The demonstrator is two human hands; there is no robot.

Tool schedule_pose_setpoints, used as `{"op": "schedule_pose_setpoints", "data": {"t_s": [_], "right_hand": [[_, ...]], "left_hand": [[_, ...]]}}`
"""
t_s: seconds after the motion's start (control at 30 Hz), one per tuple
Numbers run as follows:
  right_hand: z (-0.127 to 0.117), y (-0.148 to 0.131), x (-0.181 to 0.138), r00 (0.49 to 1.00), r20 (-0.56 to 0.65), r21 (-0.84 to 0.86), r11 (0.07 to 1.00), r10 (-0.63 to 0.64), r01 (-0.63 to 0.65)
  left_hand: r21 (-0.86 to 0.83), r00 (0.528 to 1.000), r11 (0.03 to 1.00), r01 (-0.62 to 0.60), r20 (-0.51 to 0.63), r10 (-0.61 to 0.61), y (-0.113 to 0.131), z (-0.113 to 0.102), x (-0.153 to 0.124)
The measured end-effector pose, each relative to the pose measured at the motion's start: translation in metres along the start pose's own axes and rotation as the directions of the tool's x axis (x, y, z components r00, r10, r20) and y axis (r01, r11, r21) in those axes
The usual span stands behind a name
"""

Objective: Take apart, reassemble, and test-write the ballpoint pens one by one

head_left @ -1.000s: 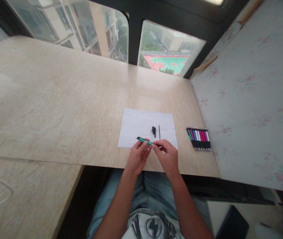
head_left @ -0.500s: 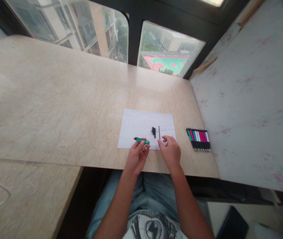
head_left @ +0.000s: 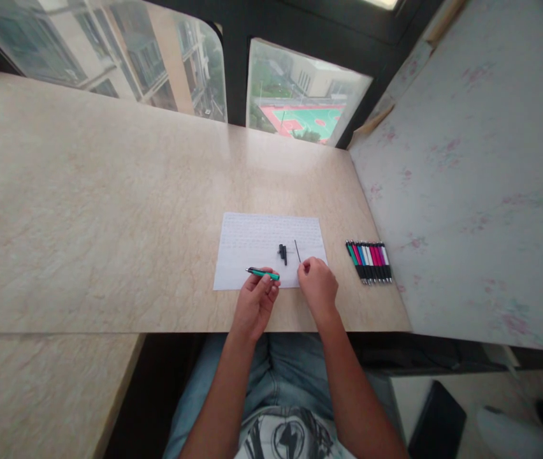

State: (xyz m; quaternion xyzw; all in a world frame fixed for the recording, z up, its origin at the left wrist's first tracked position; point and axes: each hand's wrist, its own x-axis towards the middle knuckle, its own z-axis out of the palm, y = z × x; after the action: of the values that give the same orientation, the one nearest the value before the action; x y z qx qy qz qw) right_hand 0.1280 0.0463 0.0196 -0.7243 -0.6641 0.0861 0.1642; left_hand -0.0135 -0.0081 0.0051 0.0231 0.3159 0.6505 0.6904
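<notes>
My left hand (head_left: 255, 301) pinches a green pen barrel (head_left: 262, 273) and holds it level over the near edge of a white sheet of paper (head_left: 252, 245). My right hand (head_left: 318, 284) rests on the sheet's near right corner with its fingers curled at the lower end of a thin black refill (head_left: 297, 250). Whether they grip the refill is hidden. A small black pen part (head_left: 282, 252) lies on the sheet just left of the refill.
A row of several pens (head_left: 369, 261) in green, pink, white and black lies on the beige marble table (head_left: 109, 191) to the right of the sheet. A pale wall panel (head_left: 467, 159) rises at the right. Windows run along the far edge.
My hands have parted: the right one left the green barrel and moved right and forward to the refill. The left keeps the barrel.
</notes>
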Motion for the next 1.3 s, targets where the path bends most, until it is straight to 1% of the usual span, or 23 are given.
{"op": "schedule_pose_setpoints", "data": {"t_s": [0.07,0.13,0.2,0.27,0.33,0.37,0.43,0.57,0.67,0.8,1.0,1.07,1.17,1.3], "right_hand": [[-0.005,0.009,0.000,1.000,-0.003,0.103,0.995,-0.012,0.013],[-0.012,0.018,-0.003,0.999,0.039,0.271,0.962,-0.035,0.023],[-0.017,0.025,-0.009,0.993,0.103,0.448,0.894,-0.056,0.004],[-0.022,0.030,-0.017,0.987,0.143,0.585,0.810,-0.066,-0.031],[-0.027,0.034,-0.024,0.986,0.148,0.668,0.743,-0.077,-0.042],[-0.031,0.035,-0.027,0.986,0.139,0.688,0.725,-0.093,-0.029],[-0.040,0.037,-0.031,0.984,0.112,0.695,0.719,-0.137,0.021],[-0.058,0.036,-0.032,0.973,0.041,0.648,0.748,-0.226,0.146],[-0.065,0.032,-0.031,0.961,0.017,0.616,0.760,-0.277,0.208],[-0.067,0.027,-0.031,0.955,0.006,0.609,0.759,-0.295,0.230],[-0.076,0.029,-0.032,0.967,-0.029,0.623,0.752,-0.252,0.215],[-0.077,0.029,-0.032,0.964,-0.025,0.621,0.752,-0.264,0.222],[-0.075,0.025,-0.032,0.954,-0.008,0.605,0.758,-0.299,0.243],[-0.068,0.014,-0.033,0.950,-0.020,0.591,0.762,-0.313,0.263]], "left_hand": [[-0.006,1.000,1.000,0.003,-0.003,-0.003,0.000,0.000,0.000],[-0.010,1.000,1.000,0.010,-0.005,-0.010,0.000,0.001,0.001],[-0.009,1.000,1.000,0.010,-0.006,-0.010,0.000,0.001,0.001],[-0.008,1.000,1.000,0.001,-0.004,-0.001,0.000,0.001,0.001],[-0.011,1.000,1.000,-0.007,-0.004,0.007,0.001,0.000,0.002],[-0.015,1.000,1.000,-0.009,-0.005,0.009,0.001,0.000,0.002],[-0.018,1.000,1.000,-0.013,-0.010,0.013,0.000,-0.001,0.002],[-0.009,0.999,0.999,-0.032,-0.024,0.031,-0.002,-0.001,0.002],[-0.005,0.999,0.999,-0.042,-0.027,0.042,-0.002,0.000,0.002],[-0.021,0.999,0.999,-0.043,-0.024,0.042,-0.001,-0.001,0.003],[-0.039,0.999,0.998,-0.046,-0.013,0.045,-0.003,-0.004,0.004],[-0.031,0.999,0.998,-0.050,-0.008,0.050,-0.004,-0.004,0.004],[-0.014,0.999,0.999,-0.051,-0.008,0.051,-0.004,-0.002,0.003],[0.025,0.999,0.999,-0.048,0.013,0.048,-0.004,0.000,0.001]]}}
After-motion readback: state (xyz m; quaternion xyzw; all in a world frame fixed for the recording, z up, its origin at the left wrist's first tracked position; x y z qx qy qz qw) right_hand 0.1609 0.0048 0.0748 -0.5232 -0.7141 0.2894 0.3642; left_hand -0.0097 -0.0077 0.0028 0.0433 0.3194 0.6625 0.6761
